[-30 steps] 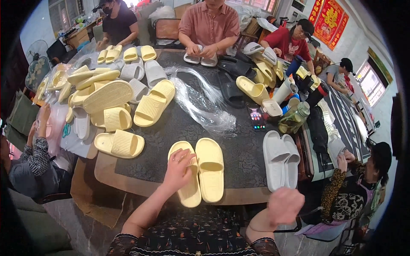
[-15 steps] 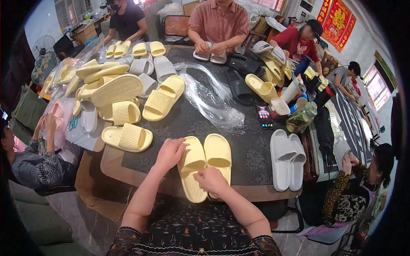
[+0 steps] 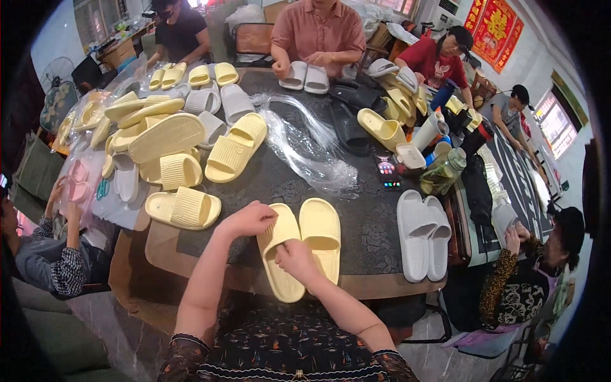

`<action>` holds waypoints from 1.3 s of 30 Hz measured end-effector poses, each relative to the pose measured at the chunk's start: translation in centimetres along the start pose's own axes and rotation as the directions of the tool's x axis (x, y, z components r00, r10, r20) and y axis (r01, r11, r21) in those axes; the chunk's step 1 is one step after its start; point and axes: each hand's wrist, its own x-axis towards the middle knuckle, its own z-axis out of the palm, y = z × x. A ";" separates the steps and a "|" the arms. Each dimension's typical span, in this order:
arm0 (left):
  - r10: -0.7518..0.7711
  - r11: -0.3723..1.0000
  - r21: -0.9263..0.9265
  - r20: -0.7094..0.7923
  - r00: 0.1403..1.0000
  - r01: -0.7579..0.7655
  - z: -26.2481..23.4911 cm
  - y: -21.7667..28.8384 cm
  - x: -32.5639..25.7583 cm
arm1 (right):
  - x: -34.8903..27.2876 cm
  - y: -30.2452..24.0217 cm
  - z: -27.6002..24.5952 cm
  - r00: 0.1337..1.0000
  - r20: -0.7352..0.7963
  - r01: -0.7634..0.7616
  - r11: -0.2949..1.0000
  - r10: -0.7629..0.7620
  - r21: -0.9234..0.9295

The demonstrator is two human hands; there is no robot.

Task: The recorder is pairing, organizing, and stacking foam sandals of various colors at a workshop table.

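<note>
A pair of pale yellow slide slippers stands in front of me at the table's near edge, toes away. The left slipper (image 3: pixel 284 285) has both my hands on it; the right slipper (image 3: pixel 320 219) stands close beside it. My left hand (image 3: pixel 253 219) is closed in a pinch at the outer left side of the left slipper's strap. My right hand (image 3: pixel 297 262) is closed too, its fingertips at the strap's opening from the heel side. Whatever either hand pinches is hidden or too small to make out.
Loose yellow slippers (image 3: pixel 167 137) are heaped at the left. A bundle of clear plastic strands (image 3: pixel 318 162) lies mid-table. Grey slippers (image 3: pixel 415 245), a phone (image 3: pixel 387 170) and a glass jar (image 3: pixel 445 172) are at the right. Several co-workers sit around, one handling grey slippers (image 3: pixel 316 79) opposite.
My right hand has shifted up and left, from over the left slipper's footbed to its strap opening. My left hand stays by the strap. Opposite, a person's hands have moved off the grey slippers.
</note>
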 end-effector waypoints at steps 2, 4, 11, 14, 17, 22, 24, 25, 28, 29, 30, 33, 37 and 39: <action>0.055 0.998 -0.035 -0.006 0.998 -0.055 -0.6 0.0 0.0 | 0.1 0.6 -0.2 0.997 0.074 0.023 0.995 -0.030 0.095; 0.001 0.986 -0.166 -0.053 0.999 -0.009 -1.0 -0.8 -0.6 | -0.9 -1.4 -1.8 0.978 0.189 -0.129 0.966 0.087 0.222; -0.042 0.993 0.089 -0.394 0.918 0.083 -0.1 0.7 -2.1 | -3.9 0.7 -8.7 0.989 0.100 -0.127 0.971 0.108 0.202; -0.040 0.982 0.142 -0.500 0.865 0.128 -0.4 0.4 -2.2 | -5.1 2.8 -13.4 0.987 -0.081 -0.119 0.971 0.138 0.205; -0.182 0.981 -0.048 -0.547 0.817 0.187 -0.4 -0.3 -2.3 | -6.1 3.4 -17.1 0.946 -0.232 -0.173 0.959 0.226 0.225; -0.380 0.892 -0.421 -0.502 0.777 0.165 1.2 -0.4 -1.3 | -5.9 5.3 -17.5 0.890 -0.414 0.074 0.835 0.192 0.545; -0.452 0.766 -0.633 -0.410 0.792 0.109 2.0 0.5 -0.6 | -5.6 5.7 -15.8 0.914 -0.374 0.146 0.735 0.156 0.663; -0.522 0.697 -0.704 -0.364 0.771 0.139 2.3 1.0 -0.2 | -5.3 5.2 -14.6 0.937 -0.322 0.209 0.520 0.136 0.828; -0.537 0.623 -0.773 -0.308 0.785 0.123 2.7 2.5 0.6 | -5.0 5.7 -13.3 0.982 -0.191 0.191 0.131 -0.009 0.973; -0.532 0.601 -0.794 -0.317 0.785 0.086 3.2 2.4 1.1 | -5.0 6.0 -12.9 0.981 -0.192 0.193 0.051 -0.025 0.980; -0.532 0.603 -0.793 -0.319 0.784 0.087 3.3 2.3 1.2 | -5.1 5.7 -12.4 0.981 -0.191 0.190 -0.031 -0.043 0.981; -0.528 0.650 -0.747 -0.315 0.788 0.137 3.8 1.6 1.7 | -5.5 5.0 -12.1 0.929 -0.370 0.363 0.177 0.008 0.915; -0.492 0.621 -0.782 -0.337 0.803 0.053 4.4 1.0 2.0 | -5.9 5.6 -12.4 0.836 -0.540 0.486 0.328 0.097 0.810; -0.486 0.620 -0.783 -0.334 0.807 0.049 4.6 1.0 2.1 | -5.8 6.3 -12.6 0.815 -0.566 0.500 0.347 0.120 0.793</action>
